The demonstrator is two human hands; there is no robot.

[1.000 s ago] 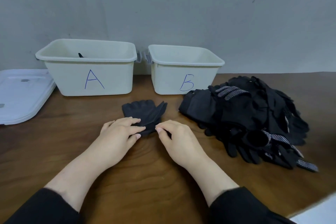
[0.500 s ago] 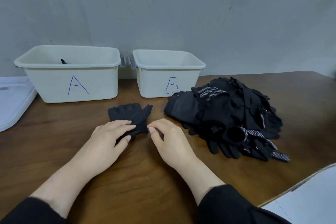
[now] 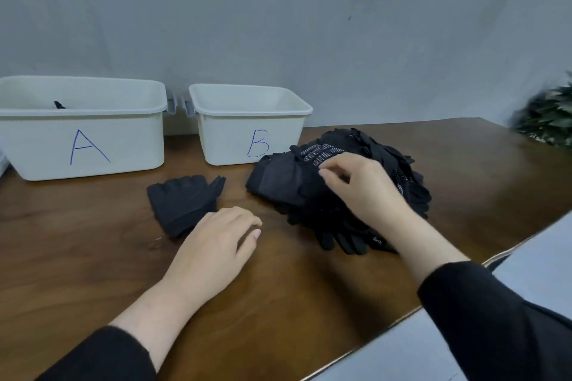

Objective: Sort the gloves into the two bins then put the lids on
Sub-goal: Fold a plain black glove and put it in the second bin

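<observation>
Gloves (image 3: pixel 337 195) lie in a big black heap at centre right of the frame on the wooden worktop (image 3: pixel 278 288), touching the front corner of bin B (image 3: pixel 250 124); some show dotted grey palms. They look light, soft and floppy, likely to snag on one another, so I judge a pinch at a cuff or a finger edge lifts 1 cleanly. Bin A (image 3: pixel 83 127), upper left, holds at least 1 dark item poking above its rim; what bin B holds cannot be seen from here. No lids are on either bin. A single plain glove (image 3: pixel 182 201) lies flat at centre, below the gap between the 2 bins. The right hand (image 3: pixel 362 185) hovers on the heap with fingers curled; whether its grip has closed on fabric, I cannot tell. The left hand (image 3: pixel 213 247) rests relaxed on that glove's cuff.
</observation>
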